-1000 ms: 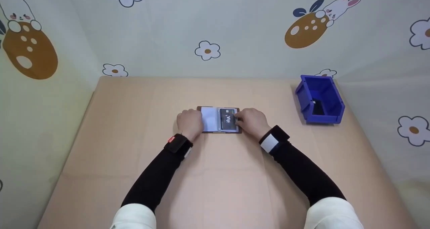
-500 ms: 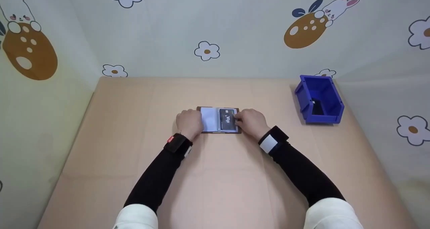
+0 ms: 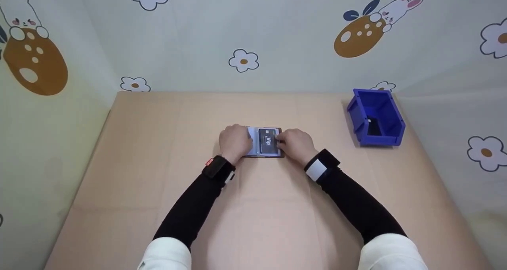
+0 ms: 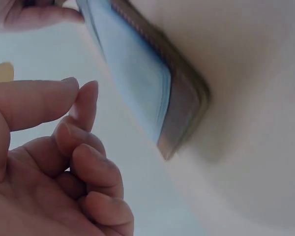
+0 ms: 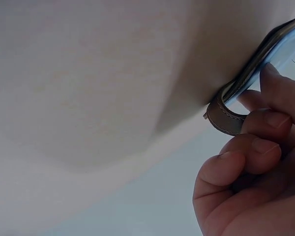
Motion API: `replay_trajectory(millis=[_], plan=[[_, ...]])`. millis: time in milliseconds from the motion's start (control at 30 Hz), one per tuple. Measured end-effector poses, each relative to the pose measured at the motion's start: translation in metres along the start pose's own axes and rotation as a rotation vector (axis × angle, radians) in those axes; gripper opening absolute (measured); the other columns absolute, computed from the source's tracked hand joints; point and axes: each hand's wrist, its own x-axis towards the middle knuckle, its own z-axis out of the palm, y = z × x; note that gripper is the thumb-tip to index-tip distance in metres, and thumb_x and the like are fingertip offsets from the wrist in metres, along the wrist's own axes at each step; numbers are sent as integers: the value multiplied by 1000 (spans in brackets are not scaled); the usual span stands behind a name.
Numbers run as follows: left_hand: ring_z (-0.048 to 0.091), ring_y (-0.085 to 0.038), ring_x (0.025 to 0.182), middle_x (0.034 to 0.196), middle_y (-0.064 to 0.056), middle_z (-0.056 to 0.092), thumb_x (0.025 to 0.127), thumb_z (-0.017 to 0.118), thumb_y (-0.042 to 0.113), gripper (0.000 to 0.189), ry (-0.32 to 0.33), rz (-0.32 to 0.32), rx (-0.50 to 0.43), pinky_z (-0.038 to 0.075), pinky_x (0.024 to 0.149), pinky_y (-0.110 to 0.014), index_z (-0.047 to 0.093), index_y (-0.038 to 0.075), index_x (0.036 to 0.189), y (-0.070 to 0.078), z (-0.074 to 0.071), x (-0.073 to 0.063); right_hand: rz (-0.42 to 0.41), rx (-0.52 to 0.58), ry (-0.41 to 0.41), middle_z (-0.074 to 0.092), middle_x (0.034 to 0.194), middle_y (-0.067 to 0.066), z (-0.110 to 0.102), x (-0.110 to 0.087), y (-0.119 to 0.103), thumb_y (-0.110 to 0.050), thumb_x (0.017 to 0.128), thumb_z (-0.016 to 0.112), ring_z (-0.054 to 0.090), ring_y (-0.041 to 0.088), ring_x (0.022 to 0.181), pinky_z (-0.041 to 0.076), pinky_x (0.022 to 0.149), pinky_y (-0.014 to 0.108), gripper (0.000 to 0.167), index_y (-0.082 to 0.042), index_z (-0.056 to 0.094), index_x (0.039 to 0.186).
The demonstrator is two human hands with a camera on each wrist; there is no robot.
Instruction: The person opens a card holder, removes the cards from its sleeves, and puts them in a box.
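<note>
An open card holder (image 3: 256, 156) with a brown cover and clear sleeves lies at the middle of the table. A dark card (image 3: 268, 141) marked "Vip" shows in its right-hand sleeve. My right hand (image 3: 298, 145) pinches the holder's right edge; the right wrist view has the thumb on the sleeve and fingers by the bent brown cover (image 5: 225, 118). My left hand (image 3: 235, 144) is over the holder's left half, hiding much of it. In the left wrist view its thumb and index fingertips (image 4: 91, 91) meet, the other fingers curl, and nothing shows between them.
A blue plastic bin (image 3: 378, 140) stands at the back right of the table, with a small black object (image 3: 373, 127) inside. The beige table (image 3: 166, 182) meets a patterned wall covering (image 3: 190, 52) at the back and sides.
My left hand has left the holder's left edge and moved right, over the left sleeve. The right hand keeps its grip, and the holder has barely moved.
</note>
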Motion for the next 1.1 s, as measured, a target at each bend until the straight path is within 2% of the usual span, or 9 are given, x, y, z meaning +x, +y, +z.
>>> replay_trajectory(millis=[167, 367, 600, 800, 1100], plan=[[65, -33, 78, 78, -13, 68, 82, 59, 9, 21, 9, 30, 27, 51, 67, -47, 60, 8, 61, 8, 15, 0, 1, -3, 0, 73, 102, 10, 0, 0, -1, -18, 87, 75, 68, 28, 95, 52, 80, 43, 27, -10, 75, 113], [66, -33, 78, 81, -13, 69, 82, 62, 11, 16, -33, 6, 36, 52, 69, -46, 63, 6, 67, 13, 25, 1, -7, -18, -5, 73, 101, 11, -2, -1, -4, -16, 87, 75, 68, 28, 96, 52, 79, 44, 25, -9, 76, 112], [67, -34, 77, 80, -13, 69, 82, 62, 11, 18, -47, -17, 15, 52, 68, -47, 61, 8, 65, 14, 26, 2, -15, -7, 11, 73, 102, 11, -2, -1, -2, -16, 87, 75, 68, 29, 96, 52, 81, 45, 26, -10, 75, 113], [67, -34, 81, 85, -14, 71, 82, 63, 14, 14, -89, -67, -21, 52, 71, -48, 64, 7, 70, 15, 25, 4, -14, 1, 15, 73, 101, 11, -1, -1, 0, -16, 86, 75, 68, 29, 94, 52, 79, 45, 27, -11, 76, 113], [65, -30, 83, 90, -11, 70, 83, 66, 18, 13, -168, -99, -39, 51, 74, -46, 67, 6, 78, 17, 22, 7, -19, 3, 23, 73, 100, 11, 1, -2, 1, -16, 87, 75, 68, 29, 93, 52, 78, 45, 25, -11, 76, 111]])
